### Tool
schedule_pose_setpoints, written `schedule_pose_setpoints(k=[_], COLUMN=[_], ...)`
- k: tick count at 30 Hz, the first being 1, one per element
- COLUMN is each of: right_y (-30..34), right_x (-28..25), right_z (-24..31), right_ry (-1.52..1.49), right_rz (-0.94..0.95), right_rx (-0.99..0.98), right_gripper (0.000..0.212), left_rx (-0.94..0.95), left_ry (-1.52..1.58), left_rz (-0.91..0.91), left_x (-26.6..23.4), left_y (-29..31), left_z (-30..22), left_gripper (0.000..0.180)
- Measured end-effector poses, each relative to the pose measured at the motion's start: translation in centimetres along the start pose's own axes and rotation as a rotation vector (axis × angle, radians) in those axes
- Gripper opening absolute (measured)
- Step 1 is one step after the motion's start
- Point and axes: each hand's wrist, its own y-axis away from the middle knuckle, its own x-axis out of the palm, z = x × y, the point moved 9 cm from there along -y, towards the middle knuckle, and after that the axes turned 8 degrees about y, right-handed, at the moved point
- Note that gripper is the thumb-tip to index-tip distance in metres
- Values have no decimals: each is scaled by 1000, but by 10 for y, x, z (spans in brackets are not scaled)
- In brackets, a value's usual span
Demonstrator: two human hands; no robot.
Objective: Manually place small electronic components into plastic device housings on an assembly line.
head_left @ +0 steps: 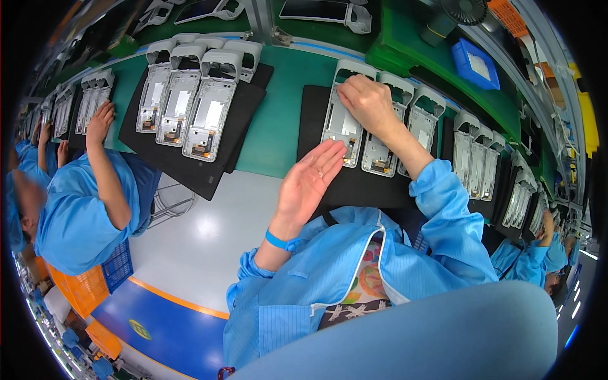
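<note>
My left hand (308,182) is turned palm up with its fingers stretched out. A few tiny pale bits (318,171) seem to lie on it, too small to name. Its fingertips are close to the lower end of a white handheld device housing (342,128), which has a bulky head at its far end. Over the upper part of that housing, my right hand (367,103) bends down with fingers pinched together; whatever they hold is hidden. Two similar housings lie just to the right, one (379,155) partly under my right wrist, the other (420,126) beyond it.
My housings rest on a black mat (310,114) on the green bench (278,120). More housings (212,114) lie on black mats to the left. A blue bin (475,64) and a small fan (464,9) stand on the green shelf. Co-workers in blue sit on both sides.
</note>
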Motion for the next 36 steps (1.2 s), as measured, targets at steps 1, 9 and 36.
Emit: schedule_pose_setpoints(k=[1,9,36], right_y=[-1,0,-4], right_x=[2,8,35], right_z=[4,8,-75], right_ry=[15,83,-311], right_rz=[14,135,534], right_rx=[-31,-108,233], right_gripper=[6,9,49], left_rx=[-7,-22,173], left_ry=[2,28,-94], left_rz=[2,27,-138], left_x=[-1,-2,-30], left_y=[0,-2,67], left_z=[0,0,-43], left_gripper=[60,54,52])
